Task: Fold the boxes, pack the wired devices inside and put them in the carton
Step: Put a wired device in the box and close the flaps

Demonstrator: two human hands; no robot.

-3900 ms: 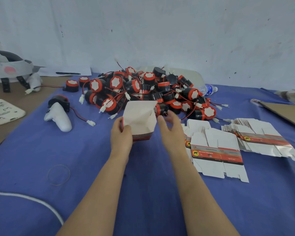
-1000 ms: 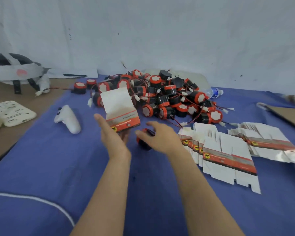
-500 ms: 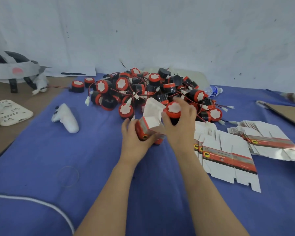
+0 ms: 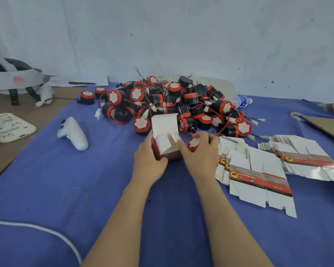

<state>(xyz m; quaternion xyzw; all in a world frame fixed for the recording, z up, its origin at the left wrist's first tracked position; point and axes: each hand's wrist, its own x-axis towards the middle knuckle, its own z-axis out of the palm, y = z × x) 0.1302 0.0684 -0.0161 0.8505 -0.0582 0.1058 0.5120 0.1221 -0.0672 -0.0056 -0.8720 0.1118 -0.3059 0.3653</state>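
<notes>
A small folded box [image 4: 165, 135], white inside with a red and dark outside, stands on the blue cloth [image 4: 46, 170] with its top flaps up. My left hand [image 4: 148, 160] grips its left side. My right hand [image 4: 201, 151] holds a round black and red wired device [image 4: 194, 143] with a white face just to the right of the box's mouth, its forefinger touching a flap. A big pile of the same wired devices [image 4: 172, 105] lies right behind the box. Flat unfolded boxes [image 4: 255, 170] are stacked to the right.
A white game controller [image 4: 73, 133] lies to the left, a thin rubber band [image 4: 75, 199] nearer me. A white headset [image 4: 14, 81], a white pad [image 4: 8, 126] and a pen [image 4: 82, 83] sit far left. A water bottle [image 4: 241, 101] and a brown cardboard sheet [image 4: 324, 126] lie at the right.
The box has gone from tilted in my left hand to standing upright on the cloth. My right hand picked a device off the cloth and now holds it lower, beside the box's opening.
</notes>
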